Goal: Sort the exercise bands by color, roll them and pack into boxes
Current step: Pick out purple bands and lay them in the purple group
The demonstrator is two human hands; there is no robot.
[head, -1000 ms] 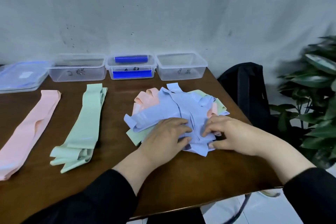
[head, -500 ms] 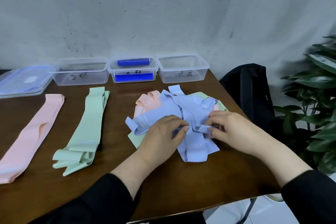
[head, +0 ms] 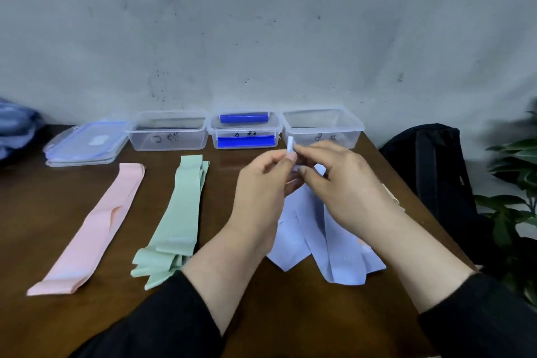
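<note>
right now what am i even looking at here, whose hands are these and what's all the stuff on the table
There is no machine here. A camera worn on a person's head looks forward and down, so you see their own two arms in black sleeves.

The left hand and right hand are raised above the brown table, together pinching one end of a light blue exercise band. Its rest drapes down over a mixed pile.

On the table lie a pink band and a bunch of green bands, already sorted out. Along the wall stand three clear plastic boxes; the middle box holds two dark blue rolls. A stack of lids sits to the left.
</note>
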